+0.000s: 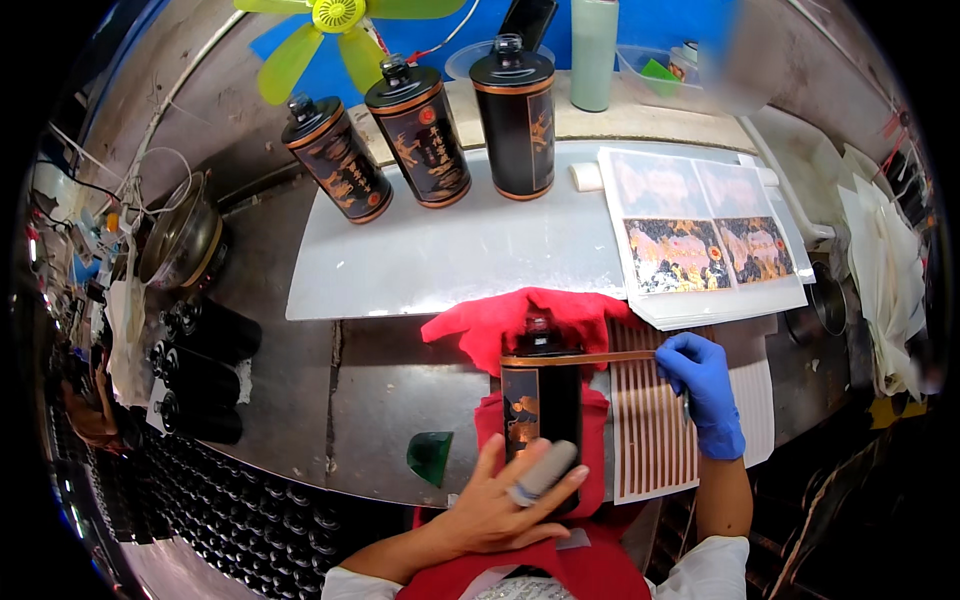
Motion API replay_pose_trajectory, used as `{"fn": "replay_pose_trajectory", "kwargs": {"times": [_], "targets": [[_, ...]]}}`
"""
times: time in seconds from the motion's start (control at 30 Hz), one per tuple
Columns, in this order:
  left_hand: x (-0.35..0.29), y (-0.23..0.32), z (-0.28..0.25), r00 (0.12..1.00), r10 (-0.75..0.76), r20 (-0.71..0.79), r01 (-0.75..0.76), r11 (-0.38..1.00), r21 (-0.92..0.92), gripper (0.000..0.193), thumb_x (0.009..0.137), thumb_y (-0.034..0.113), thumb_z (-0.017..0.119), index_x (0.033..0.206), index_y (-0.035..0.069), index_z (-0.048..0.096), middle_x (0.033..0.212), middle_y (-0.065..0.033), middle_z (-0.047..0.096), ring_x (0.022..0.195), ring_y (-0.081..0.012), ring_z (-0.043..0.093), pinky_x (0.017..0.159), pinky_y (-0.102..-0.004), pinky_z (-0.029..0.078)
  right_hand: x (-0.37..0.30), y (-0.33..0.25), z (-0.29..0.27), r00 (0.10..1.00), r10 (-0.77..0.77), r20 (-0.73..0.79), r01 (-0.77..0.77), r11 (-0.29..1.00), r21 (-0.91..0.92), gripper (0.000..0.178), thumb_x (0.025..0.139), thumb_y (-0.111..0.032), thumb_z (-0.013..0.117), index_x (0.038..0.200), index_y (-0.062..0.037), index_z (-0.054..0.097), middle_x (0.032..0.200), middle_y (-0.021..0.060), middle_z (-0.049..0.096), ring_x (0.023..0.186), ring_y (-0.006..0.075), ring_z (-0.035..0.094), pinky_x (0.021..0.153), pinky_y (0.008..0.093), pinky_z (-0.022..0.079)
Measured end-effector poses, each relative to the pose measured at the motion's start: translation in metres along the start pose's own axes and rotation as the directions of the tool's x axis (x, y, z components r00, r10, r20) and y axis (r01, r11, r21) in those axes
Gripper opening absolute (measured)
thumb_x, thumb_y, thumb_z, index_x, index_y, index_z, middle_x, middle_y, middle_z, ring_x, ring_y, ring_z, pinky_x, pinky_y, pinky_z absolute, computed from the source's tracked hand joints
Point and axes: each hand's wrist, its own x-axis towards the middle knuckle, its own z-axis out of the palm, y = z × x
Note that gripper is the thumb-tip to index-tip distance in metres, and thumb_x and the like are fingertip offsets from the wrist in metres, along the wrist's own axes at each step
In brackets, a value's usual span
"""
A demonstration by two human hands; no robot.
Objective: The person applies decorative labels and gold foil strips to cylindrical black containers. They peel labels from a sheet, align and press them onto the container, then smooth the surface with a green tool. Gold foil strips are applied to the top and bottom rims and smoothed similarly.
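Note:
A black bottle with a copper and orange decorated panel lies on a red cloth, its neck pointing away from me. My left hand rests on the bottle's near end, fingers spread. One of its fingers wears a grey wrap. My right hand, in a blue glove, pinches the right end of a thin copper-coloured strip. The strip stretches leftward onto the bottle's shoulder and lies across it there. Under the right hand is a white sheet bearing rows of similar copper strips.
Three decorated bottles stand on a pale board, below a yellow-green fan. Printed decal sheets lie at the right. Plain black bottles lie at the left, near a metal pot. A green scraper-like piece sits by the edge.

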Motion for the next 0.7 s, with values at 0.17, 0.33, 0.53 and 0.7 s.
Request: {"fn": "replay_pose_trajectory", "kwargs": {"times": [0.17, 0.33, 0.53, 0.7], "targets": [[0.009, 0.0, 0.012, 0.997, 0.072, 0.037, -0.078, 0.976, 0.202, 0.04, 0.082, 0.019, 0.054, 0.122, 0.012, 0.058, 0.123, -0.0067, 0.055, 0.122, -0.0247, 0.046, 0.096, -0.0534, 0.03, -0.019, -0.042, 0.003, 0.986, -0.144, -0.082, 0.151, 0.985, 0.087, 0.005, 0.078, -0.004, 0.062, 0.076, -0.0002, 0.06, 0.064, 0.0046, 0.058, 0.048, 0.0039, 0.046, 0.043, 0.016, 0.031], [0.014, 0.008, 0.014, 0.999, 0.048, 0.018, -0.051, 0.975, 0.215, 0.036, 0.085, 0.014, 0.048, 0.12, 0.012, 0.059, 0.12, -0.0064, 0.058, 0.123, -0.0216, 0.047, 0.098, -0.0491, 0.03, -0.019, -0.055, 0.005, 0.977, -0.188, -0.103, 0.195, 0.979, 0.063, 0.004, 0.078, -0.003, 0.062, 0.076, -0.0007, 0.06, 0.064, 0.0036, 0.058, 0.047, 0.0039, 0.046, 0.043, 0.0163, 0.032], [0.009, 0.003, 0.018, 0.998, 0.057, -0.025, -0.051, 0.976, 0.21, 0.038, 0.082, 0.02, 0.054, 0.119, 0.011, 0.059, 0.12, -0.0084, 0.058, 0.121, -0.0255, 0.048, 0.098, -0.0555, 0.029, -0.003, -0.015, -0.004, 0.991, -0.096, -0.093, 0.098, 0.995, 0.02, 0.007, 0.079, -0.008, 0.064, 0.076, -0.0022, 0.063, 0.063, 0.0019, 0.057, 0.048, 0.0039, 0.046, 0.043, 0.0164, 0.033], [-0.019, -0.013, 0.026, 0.986, 0.006, -0.166, -0.004, 1.0, 0.01, 0.041, 0.081, 0.02, 0.056, 0.12, 0.008, 0.057, 0.119, -0.0222, 0.055, 0.121, -0.0397, 0.045, 0.095, -0.0623, 0.032, 0.002, -0.008, 0.018, 1.0, -0.015, -0.012, 0.015, 1.0, 0.001, 0.01, 0.079, -0.012, 0.067, 0.079, -0.0028, 0.064, 0.065, -0.0003, 0.058, 0.051, 0.0028, 0.047, 0.046, 0.0174, 0.034]]}}
